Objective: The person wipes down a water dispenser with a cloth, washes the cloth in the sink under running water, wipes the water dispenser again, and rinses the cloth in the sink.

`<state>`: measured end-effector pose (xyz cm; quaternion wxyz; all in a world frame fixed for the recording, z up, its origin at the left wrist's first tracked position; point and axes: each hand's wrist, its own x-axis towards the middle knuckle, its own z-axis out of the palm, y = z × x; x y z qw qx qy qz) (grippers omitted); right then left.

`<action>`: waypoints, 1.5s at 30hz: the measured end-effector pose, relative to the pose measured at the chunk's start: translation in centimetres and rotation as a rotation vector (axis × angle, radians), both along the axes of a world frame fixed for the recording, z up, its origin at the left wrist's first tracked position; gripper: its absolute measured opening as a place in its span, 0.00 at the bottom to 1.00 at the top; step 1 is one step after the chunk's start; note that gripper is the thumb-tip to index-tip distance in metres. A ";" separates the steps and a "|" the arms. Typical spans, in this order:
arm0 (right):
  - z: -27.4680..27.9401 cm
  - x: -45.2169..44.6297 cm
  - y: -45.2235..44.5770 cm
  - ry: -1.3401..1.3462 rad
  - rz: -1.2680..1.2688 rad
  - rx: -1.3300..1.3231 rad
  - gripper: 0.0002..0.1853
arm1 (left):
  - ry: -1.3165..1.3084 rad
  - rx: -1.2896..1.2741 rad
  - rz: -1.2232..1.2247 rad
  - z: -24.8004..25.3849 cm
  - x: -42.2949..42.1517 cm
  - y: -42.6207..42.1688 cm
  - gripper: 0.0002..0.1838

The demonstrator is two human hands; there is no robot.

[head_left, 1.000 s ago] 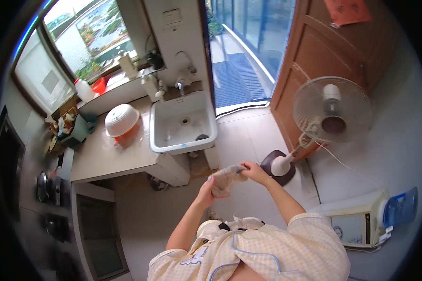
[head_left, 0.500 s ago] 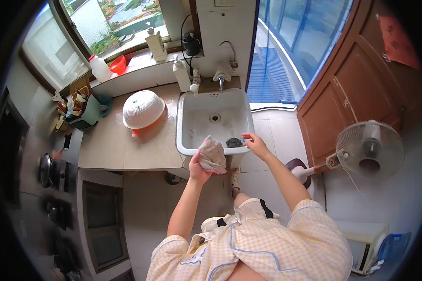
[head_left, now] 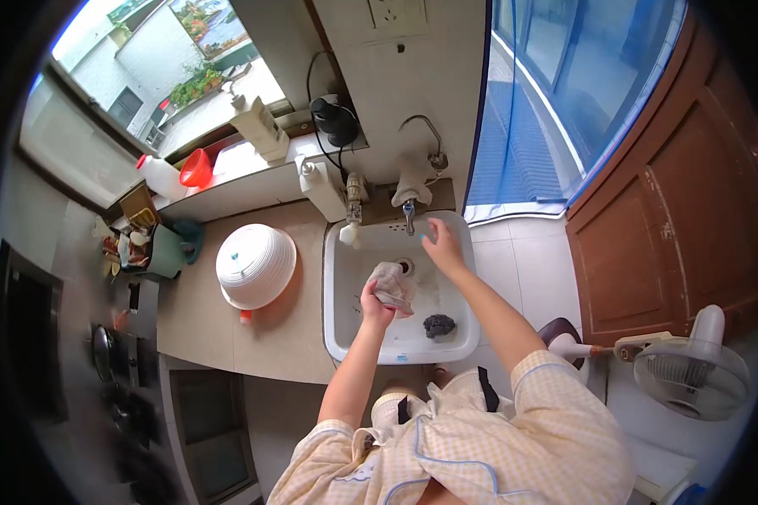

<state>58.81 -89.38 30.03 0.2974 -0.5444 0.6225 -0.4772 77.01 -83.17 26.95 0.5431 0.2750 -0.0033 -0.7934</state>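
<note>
Clasping the cloth (head_left: pixel 393 284), left fingers (head_left: pixel 370 291) partly hidden beneath; right fingers (head_left: pixel 437 228) spread.

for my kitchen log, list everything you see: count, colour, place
Sink: 1, white, centre
Cloth: 1, greyish, over sink
Scrubber: 1, dark, in sink
Tap: 1, silver, sink's far side
Counter: 1, beige, left
Basin: 1, white, on counter
Pump bottles: 2, pale, windowsill and counter
Jug: 1, white, windowsill
Bowl: 1, red, windowsill
Utensil holder: 1, green, counter
Fan: 1, white, right
Door: 1, brown, right
Doorway curtain: 1, blue, upper right
Left hand: 1, bare, holding cloth
Right hand: 1, bare, over sink
</note>
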 end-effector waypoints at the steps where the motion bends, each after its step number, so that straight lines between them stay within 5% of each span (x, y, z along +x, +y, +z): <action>1: -0.4 0.3 -1.3 0.166 -0.020 -0.153 0.25 | -0.041 0.057 0.013 -0.6 -0.4 -1.2 0.21; 8: -1.0 2.1 -4.4 0.244 -0.002 -0.069 0.30 | -0.092 0.168 -0.013 -5.1 -3.2 -8.2 0.21; 15: 0.1 -1.5 -5.1 0.253 0.322 -0.029 0.31 | -0.096 0.138 -0.080 -7.7 -5.2 -11.4 0.24; 20: 1.3 -2.3 -4.9 0.211 0.372 0.075 0.28 | -0.030 0.165 -0.242 -10.8 -5.3 -12.7 0.17; 23: -1.4 -2.8 -4.2 -0.039 0.318 0.174 0.25 | -0.315 0.201 -0.349 -10.4 -6.6 -13.3 0.12; 24: -4.1 -3.0 -3.7 -0.304 0.103 0.260 0.24 | -0.314 0.200 -0.366 -11.8 -6.7 -13.9 0.12; 26: -9.2 -3.3 -2.7 -0.574 -0.130 0.337 0.23 | -0.648 -0.334 -0.751 -15.6 -6.8 -15.1 0.08; 27: -11.8 -3.3 -1.9 -0.414 -0.198 0.382 0.22 | -0.648 -0.329 -0.771 -13.5 -7.1 -15.3 0.08; 29: -13.0 -2.7 -0.8 -0.262 -0.286 0.432 0.21 | -1.158 -0.457 -1.138 -6.7 -8.4 -15.8 0.07; 30: -12.0 -1.9 -0.7 -0.092 -0.257 0.376 0.21 | -1.154 -0.459 -1.160 -7.2 -8.5 -15.9 0.07; 32: -12.1 -0.9 -1.1 0.073 -0.239 0.337 0.22 | -1.209 -0.868 -1.091 -8.3 -8.2 -16.0 0.08; 34: -13.4 -1.1 -2.4 -0.232 -0.011 0.593 0.19 | -1.184 -0.950 -1.026 -8.3 -7.4 -16.4 0.08; 36: -13.9 -1.4 -3.1 -0.197 -0.036 0.663 0.16 | -1.164 -1.034 -0.944 -8.6 -6.2 -17.0 0.08; 38: -13.5 -1.3 -3.6 -0.158 -0.053 0.725 0.13 | -1.501 -1.361 -0.472 -10.6 -4.7 -17.6 0.08; 40: -12.9 -0.8 -4.0 0.159 -0.159 0.511 0.11 | -1.447 -1.134 -0.515 -12.0 -2.5 -17.4 0.08; 43: -13.2 0.5 -5.7 0.161 -0.217 0.219 0.11 | -1.504 -0.768 -0.670 -9.9 -0.5 -16.1 0.09; 45: -11.5 1.7 -6.1 -0.042 -0.151 0.343 0.10 | -1.611 -0.618 -0.796 -9.2 -0.5 -15.5 0.10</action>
